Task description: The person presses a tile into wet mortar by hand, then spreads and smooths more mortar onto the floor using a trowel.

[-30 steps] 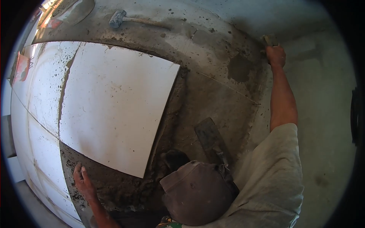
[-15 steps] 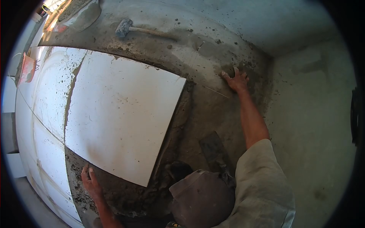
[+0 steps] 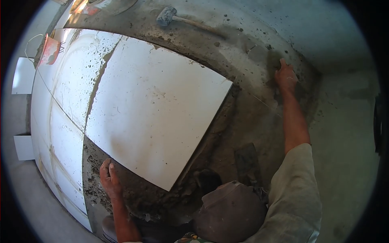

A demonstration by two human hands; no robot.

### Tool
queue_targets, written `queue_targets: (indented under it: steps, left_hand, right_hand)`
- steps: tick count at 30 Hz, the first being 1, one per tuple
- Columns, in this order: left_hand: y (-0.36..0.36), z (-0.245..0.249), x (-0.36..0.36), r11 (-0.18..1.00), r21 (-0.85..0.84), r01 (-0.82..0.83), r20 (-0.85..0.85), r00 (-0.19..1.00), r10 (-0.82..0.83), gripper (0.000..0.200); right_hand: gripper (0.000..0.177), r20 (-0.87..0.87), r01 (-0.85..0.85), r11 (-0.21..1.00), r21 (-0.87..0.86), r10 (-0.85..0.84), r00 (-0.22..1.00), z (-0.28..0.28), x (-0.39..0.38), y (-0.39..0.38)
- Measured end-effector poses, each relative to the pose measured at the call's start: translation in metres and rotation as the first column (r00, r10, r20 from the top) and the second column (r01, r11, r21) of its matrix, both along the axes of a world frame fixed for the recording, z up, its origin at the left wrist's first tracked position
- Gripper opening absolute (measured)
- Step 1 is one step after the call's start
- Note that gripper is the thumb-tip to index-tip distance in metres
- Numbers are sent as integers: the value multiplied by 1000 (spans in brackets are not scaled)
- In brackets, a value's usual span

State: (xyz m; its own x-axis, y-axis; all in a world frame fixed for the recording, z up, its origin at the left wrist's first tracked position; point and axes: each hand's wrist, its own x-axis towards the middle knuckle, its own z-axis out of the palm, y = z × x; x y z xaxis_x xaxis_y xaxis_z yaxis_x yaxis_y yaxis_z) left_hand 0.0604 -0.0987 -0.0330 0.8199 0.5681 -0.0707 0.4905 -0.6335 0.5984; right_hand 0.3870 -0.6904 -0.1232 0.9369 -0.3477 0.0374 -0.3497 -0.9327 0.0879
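Note:
A large white tile [image 3: 162, 109] lies tilted across the view, with specks of mortar on its face. My left hand [image 3: 111, 178] is at its near left edge, fingers stretched out and fingertips at or very close to the edge. Over the grey, mortar-smeared floor [image 3: 259, 52] near the far right corner is my right hand [image 3: 287, 79]. One digit of it points forward while the other fingers curl under; whatever they may hold is hidden. Dark wet mortar [image 3: 152, 204] lies beside the tile's near corner.
A mallet [image 3: 166, 17] with a wooden handle rests on the floor beyond the tile. Laid white tiles [image 3: 63, 117] extend left, with a reddish bucket [image 3: 49, 50] on them. A dark flat tool [image 3: 247, 162] lies near a cap [image 3: 231, 210]. Walls [image 3: 344, 133] bound the right.
The view has shifted, so the tile and mallet appear farther right. My right hand's fingers were spread over the floor and are now curled. My left hand remains by the tile edge.

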Motion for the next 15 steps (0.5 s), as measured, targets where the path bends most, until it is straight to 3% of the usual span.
queue_targets:
  steps: [3,6,8,11,15]
  left_hand:
    - [5,-12,-3,999,36,-12,-2,1000,12,29]
    - [-7,-17,6,990,98,102,-12,995,-101,29]
    - [-17,-24,13,997,-76,11,21,1000,-10,29]
    - [-16,-42,18,995,-70,73,34,997,-71,30]
    - [-24,-39,38,995,-88,44,48,998,-39,31]
  right_hand:
    - [44,-85,-13,997,-78,6,996,-14,5,-4]
    - [45,-10,51,997,-61,-52,999,-43,-18,19]
    - [42,205,-2,996,-89,20,979,-47,-31,33]
    - [40,110,-45,999,-6,46,993,-35,-28,20]
    - [34,135,-116,992,-43,121,983,-42,-24,12]
